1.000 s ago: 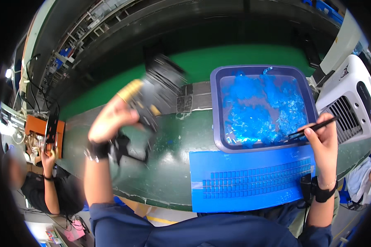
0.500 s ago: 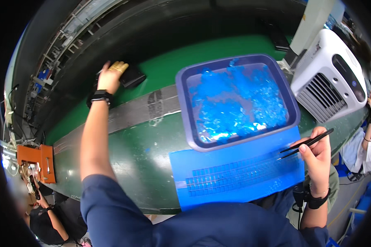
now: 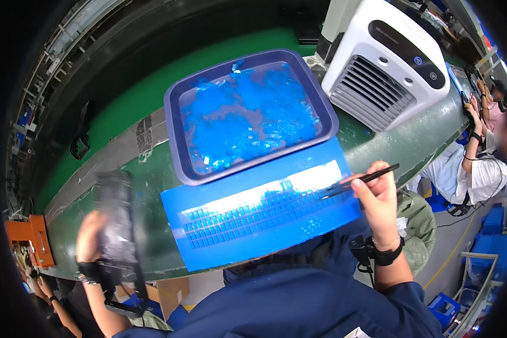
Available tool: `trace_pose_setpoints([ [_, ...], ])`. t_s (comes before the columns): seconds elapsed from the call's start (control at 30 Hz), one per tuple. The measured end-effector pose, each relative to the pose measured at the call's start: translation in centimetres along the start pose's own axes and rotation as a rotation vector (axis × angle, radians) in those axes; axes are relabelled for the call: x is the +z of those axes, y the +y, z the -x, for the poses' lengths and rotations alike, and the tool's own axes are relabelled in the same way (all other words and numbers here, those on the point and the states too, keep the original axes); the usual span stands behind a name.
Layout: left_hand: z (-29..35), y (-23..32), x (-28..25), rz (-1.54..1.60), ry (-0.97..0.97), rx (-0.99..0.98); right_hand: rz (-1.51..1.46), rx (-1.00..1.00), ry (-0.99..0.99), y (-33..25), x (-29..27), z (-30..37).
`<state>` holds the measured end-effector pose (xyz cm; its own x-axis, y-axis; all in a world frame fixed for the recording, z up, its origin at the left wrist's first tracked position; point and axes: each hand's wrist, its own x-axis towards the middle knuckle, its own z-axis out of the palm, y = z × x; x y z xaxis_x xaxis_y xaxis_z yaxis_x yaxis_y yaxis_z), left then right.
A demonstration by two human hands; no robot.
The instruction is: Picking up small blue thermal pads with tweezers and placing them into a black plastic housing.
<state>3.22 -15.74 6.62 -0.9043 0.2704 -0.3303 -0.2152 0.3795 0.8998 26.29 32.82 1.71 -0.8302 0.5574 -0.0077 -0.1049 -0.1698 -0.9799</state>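
Observation:
My left hand [image 3: 90, 239], smeared by motion, is closed on a long black plastic part [image 3: 118, 219], which hangs over the near left of the bench. Its exact kind is lost in the blur. In my right hand [image 3: 377, 197] is a pair of black tweezers [image 3: 372, 174], tips slightly apart above the right part of a blue sheet [image 3: 180, 197]. Rows of small blue rectangular pieces [image 3: 231, 226] lie on that sheet. Beyond it stands a grey-purple tray [image 3: 174, 135] with a loose heap of shiny blue film bits [image 3: 225, 124].
A white fan-like unit [image 3: 372, 84] stands right of the tray. Along the far side runs a green belt [image 3: 146, 96], with another black part [image 3: 81, 135] on it. An orange box [image 3: 36, 239] sits at the bench's left end. Other people work at both sides.
My left hand has come back from the belt toward me, bringing the black part. The tweezers stay over the sheet's right side. The whole view has shifted.

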Motion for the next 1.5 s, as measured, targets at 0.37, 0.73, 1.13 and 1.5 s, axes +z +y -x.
trace_pose_setpoints([
  [0.37, 0.2, 1.1, 13.1, 0.189, -0.259, -0.119, 0.014, -0.09, 0.035, -0.1, -1.3, 0.8],
  [0.73, -0.5, 1.8, 16.1, 0.241, -0.448, -0.079, 0.196, -0.197, 0.209, -0.2, -5.8, -1.0],
  [1.13, -4.0, 3.5, 14.7, 0.894, -0.534, 0.245, -0.053, -0.019, -0.137, -0.2, 6.1, -1.6],
  [1.5, -3.1, 3.9, 16.2, 0.846, -0.108, -0.027, 0.049, 0.048, -0.225, 3.7, 12.6, -1.8],
])
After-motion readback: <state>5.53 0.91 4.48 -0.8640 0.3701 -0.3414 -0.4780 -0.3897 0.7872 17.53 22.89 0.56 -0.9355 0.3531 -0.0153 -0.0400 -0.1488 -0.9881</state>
